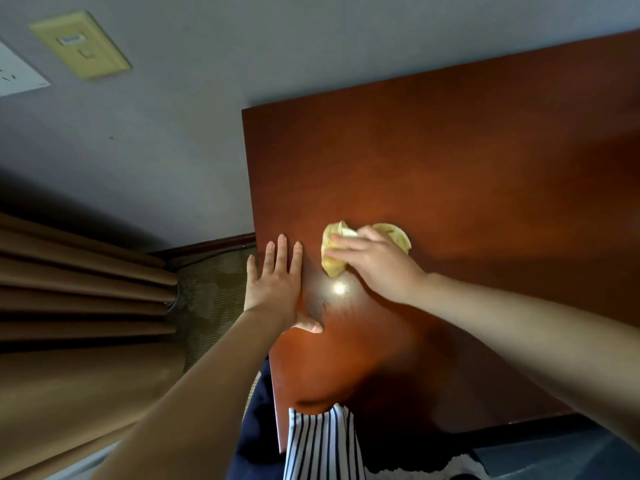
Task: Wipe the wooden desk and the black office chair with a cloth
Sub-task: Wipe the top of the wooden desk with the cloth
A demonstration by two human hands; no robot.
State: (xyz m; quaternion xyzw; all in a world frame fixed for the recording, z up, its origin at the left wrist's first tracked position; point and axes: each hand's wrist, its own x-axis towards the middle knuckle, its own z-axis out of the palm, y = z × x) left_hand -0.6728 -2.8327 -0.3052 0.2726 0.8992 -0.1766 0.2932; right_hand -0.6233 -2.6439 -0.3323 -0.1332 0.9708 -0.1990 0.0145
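Crumpled pale-yellow cloth (pixel 332 254) sits on the reddish-brown wooden worktop (pixel 467 168), near its left edge and toward the near half. Right hand (pixel 377 261) is on top of it, fingers curled over the bunched fabric, grip grasping the cloth and pressing it onto the wood. Cloth sticks out past the fingers on the left and behind the knuckles on the right.

Left hand (pixel 275 282) lies flat just left of the cloth, apart from it. Fingers straight and spread, thumb out to the right, palm down at the worktop's left edge; outer fingers overhang the edge. Grip released, holding nothing.

Bright glare spot (pixel 338 288) on the wood between the two hands, just below the cloth, with faint specks or smears around it. Dark shadow falls on the worktop near the front edge.

Grey wall (pixel 173 133) behind the worktop carries a yellowish switch plate (pixel 81 45) upper left, with a white plate (pixel 17 72) partly cut off by the frame beside it. Brown pleated curtain (pixel 79 289) hangs at left over patterned greenish carpet (pixel 214 292). Striped navy-and-white garment (pixel 322 445) shows at the bottom against the worktop's front edge.
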